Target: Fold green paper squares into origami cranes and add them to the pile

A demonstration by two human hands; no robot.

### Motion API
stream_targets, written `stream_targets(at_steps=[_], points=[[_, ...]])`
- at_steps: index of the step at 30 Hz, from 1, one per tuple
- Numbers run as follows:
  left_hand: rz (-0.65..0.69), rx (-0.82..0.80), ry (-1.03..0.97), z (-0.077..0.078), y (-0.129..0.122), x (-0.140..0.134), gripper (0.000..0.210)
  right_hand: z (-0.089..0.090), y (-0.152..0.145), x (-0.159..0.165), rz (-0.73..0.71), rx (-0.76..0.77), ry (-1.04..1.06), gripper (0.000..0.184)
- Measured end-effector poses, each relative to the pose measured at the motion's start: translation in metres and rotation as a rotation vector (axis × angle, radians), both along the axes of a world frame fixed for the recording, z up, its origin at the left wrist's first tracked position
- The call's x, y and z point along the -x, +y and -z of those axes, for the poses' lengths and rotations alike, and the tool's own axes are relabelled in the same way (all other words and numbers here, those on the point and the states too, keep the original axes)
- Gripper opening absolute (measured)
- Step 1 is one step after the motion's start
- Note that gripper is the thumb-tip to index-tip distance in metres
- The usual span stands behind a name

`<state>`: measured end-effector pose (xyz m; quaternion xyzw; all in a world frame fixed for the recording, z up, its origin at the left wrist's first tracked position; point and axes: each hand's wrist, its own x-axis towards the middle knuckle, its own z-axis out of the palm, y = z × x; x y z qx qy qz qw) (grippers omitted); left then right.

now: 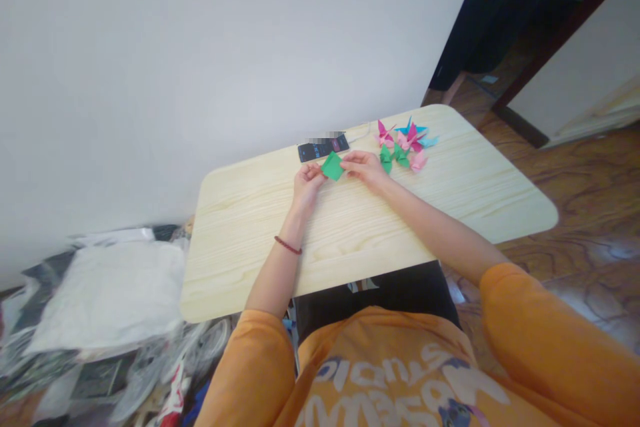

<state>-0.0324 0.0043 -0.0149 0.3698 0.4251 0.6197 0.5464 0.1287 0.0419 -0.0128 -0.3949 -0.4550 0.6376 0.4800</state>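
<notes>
A small green square of origami paper (333, 166), turned cornerwise like a diamond, is held just above the table between my two hands. My left hand (309, 181) pinches its left corner, and my right hand (366, 168) grips the right corner with the fingertips. Whether the paper has folded layers is too small to make out. To the right of my right hand sits a cluster of folded paper cranes: green ones (401, 155), magenta ones (412, 138), pink ones (419, 161) and blue ones (411, 128).
A phone (324, 147) with a lit screen and a white cable lies behind the paper, near the wall. The pale wooden table (240, 233) has rounded corners. Bags and a white package (113, 290) are at the left. Another person (500, 20) stands at the back right.
</notes>
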Motion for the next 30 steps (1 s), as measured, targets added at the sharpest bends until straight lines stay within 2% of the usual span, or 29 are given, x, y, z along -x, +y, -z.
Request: stream_targets(at_steps=[5, 8, 12, 18, 25, 30], points=[[-0.026, -0.018, 0.084, -0.011, -0.006, -0.001, 0.025, -0.004, -0.004, 0.001, -0.032, -0.039, -0.099, 0.037], [-0.064, -0.049, 0.150, -0.016, -0.010, -0.002, 0.032, -0.006, -0.006, 0.001, -0.080, -0.103, -0.146, 0.035], [-0.103, -0.077, 0.247, -0.015, -0.011, -0.005, 0.045, -0.005, -0.008, -0.001, -0.137, -0.174, -0.189, 0.033], [-0.163, -0.065, 0.187, -0.011, -0.011, -0.007, 0.039, -0.003, -0.008, 0.000, -0.132, -0.161, -0.124, 0.042], [-0.239, -0.101, 0.175, -0.012, -0.013, -0.011, 0.032, -0.002, -0.008, 0.003, -0.128, -0.100, -0.115, 0.039], [-0.231, -0.071, 0.165, -0.011, -0.013, -0.012, 0.030, -0.008, -0.011, 0.002, -0.093, -0.105, -0.154, 0.040]])
